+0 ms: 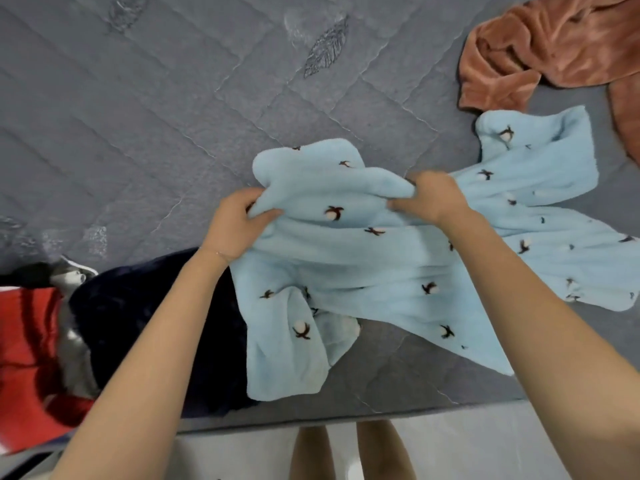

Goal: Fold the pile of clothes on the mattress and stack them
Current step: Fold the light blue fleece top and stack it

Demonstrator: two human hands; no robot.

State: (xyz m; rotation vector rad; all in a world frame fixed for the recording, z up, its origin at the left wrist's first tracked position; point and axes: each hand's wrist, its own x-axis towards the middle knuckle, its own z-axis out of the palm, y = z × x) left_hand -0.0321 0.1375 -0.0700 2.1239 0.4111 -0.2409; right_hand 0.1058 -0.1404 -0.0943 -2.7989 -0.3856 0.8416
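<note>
Both left hand [235,225] and right hand [433,199] clutch the blue garment [363,268], perhaps pajamas, on the mattress [138,133].

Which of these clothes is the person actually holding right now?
The light blue patterned garment: both the left hand and right hand grip it. The brown garment, navy garment and red garment lie unheld.

Both arms outstretched — left hand [235,225], right hand [431,199] each pinch blue garment [346,268], fingers curled.
</note>
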